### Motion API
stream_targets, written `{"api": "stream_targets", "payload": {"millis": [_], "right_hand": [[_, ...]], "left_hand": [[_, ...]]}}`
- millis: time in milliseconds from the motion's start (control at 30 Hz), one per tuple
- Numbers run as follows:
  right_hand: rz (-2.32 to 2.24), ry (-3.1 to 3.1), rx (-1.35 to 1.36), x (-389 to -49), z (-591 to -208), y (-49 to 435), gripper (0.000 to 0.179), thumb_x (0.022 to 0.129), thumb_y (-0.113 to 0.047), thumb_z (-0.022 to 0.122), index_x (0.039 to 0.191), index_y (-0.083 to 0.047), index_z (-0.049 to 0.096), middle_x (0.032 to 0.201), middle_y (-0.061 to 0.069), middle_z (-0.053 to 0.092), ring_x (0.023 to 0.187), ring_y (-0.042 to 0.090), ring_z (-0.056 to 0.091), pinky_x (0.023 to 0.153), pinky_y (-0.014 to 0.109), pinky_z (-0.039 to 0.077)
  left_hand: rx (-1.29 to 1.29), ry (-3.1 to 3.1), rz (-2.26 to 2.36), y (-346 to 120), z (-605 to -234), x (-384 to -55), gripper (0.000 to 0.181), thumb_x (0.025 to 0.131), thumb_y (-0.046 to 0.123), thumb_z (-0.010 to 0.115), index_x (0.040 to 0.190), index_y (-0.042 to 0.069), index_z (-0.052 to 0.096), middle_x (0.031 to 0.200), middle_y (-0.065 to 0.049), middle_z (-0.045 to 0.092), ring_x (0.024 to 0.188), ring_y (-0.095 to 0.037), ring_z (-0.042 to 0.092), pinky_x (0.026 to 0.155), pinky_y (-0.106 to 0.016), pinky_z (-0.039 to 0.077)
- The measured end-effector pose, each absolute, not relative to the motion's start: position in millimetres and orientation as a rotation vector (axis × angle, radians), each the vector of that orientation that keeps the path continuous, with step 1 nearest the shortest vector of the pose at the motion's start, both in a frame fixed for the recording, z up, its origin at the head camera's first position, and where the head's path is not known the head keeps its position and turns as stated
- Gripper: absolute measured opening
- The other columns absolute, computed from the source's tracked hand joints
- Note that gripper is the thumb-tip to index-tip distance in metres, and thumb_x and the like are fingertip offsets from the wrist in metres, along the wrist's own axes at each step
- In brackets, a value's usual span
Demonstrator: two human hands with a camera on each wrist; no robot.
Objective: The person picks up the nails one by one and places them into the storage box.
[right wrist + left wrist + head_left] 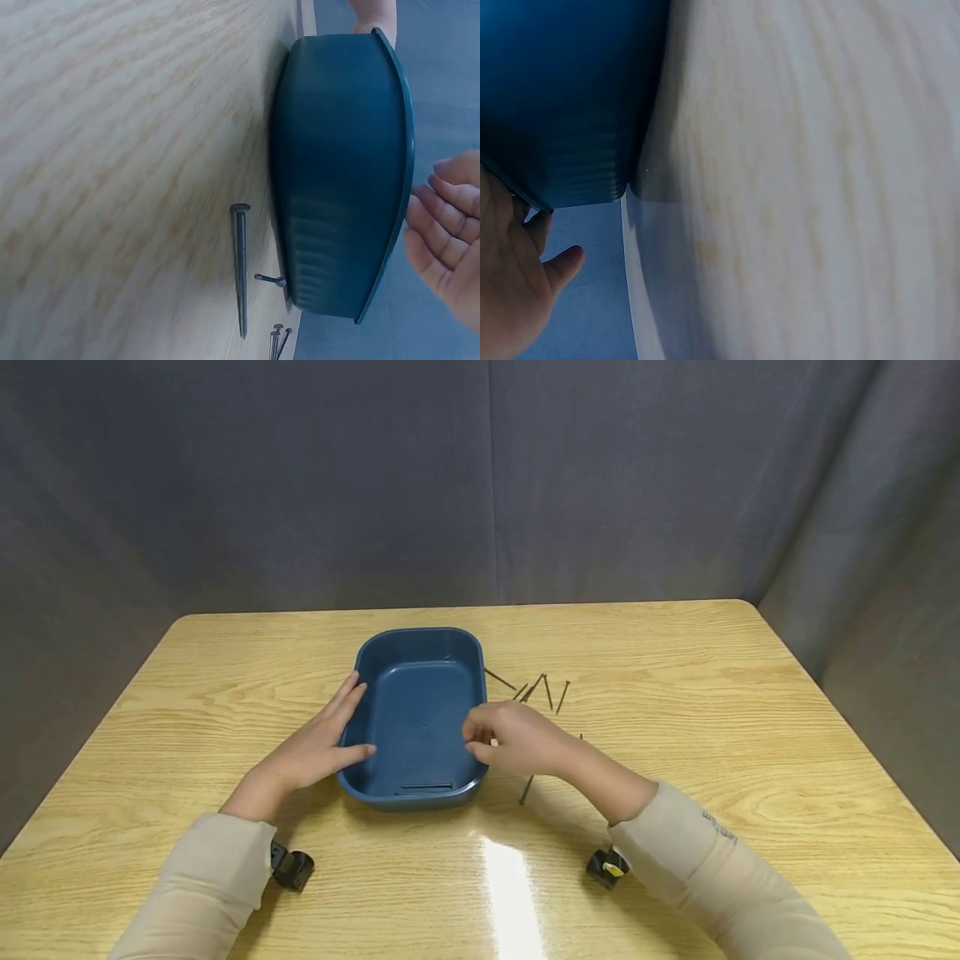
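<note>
A blue rectangular bin (423,727) stands on the table with a couple of dark nails (427,787) lying inside along its near end. My left hand (318,747) rests on the bin's left rim, fingers spread and thumb over the inside. Above the right rim is my right hand (517,737), its fingers loosely bent. In the right wrist view, nothing shows between the fingers (442,225) of that hand. Several more nails (550,692) lie scattered on the table right of the bin, some partly hidden beneath the right forearm. One nail (241,270) shows large in the right wrist view.
The wooden table (675,677) ends at a grey curtain (487,485) behind it. A black wrist-camera mount (292,868) hangs by the left cuff, and another mount (606,867) by the right cuff.
</note>
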State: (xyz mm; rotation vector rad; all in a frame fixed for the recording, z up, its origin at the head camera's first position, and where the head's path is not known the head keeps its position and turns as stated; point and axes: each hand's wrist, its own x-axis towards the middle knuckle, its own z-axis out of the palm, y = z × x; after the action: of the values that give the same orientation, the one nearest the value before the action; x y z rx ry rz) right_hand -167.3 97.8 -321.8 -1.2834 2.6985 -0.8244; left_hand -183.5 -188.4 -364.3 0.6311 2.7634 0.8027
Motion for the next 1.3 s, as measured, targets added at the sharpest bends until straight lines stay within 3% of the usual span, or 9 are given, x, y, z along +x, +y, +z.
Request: {"api": "stream_targets", "payload": {"millis": [1300], "right_hand": [[-0.905,2.742,-1.052,-163,-330,148,0.003,0.08,-0.009,0.058,0.077,-0.007,0.059,0.07,-0.005,0.055,0.063,0.006,0.052,0.059,0.024,0.043]], "left_hand": [[0.632,2.759,0.801,-187,-363,-183,0.08,0.083,0.036,0.052,0.14,0.012,0.002,0.142,0.005,-0.014,0.128,-0.031,0.005,0.093,-0.056,0.018]]}}
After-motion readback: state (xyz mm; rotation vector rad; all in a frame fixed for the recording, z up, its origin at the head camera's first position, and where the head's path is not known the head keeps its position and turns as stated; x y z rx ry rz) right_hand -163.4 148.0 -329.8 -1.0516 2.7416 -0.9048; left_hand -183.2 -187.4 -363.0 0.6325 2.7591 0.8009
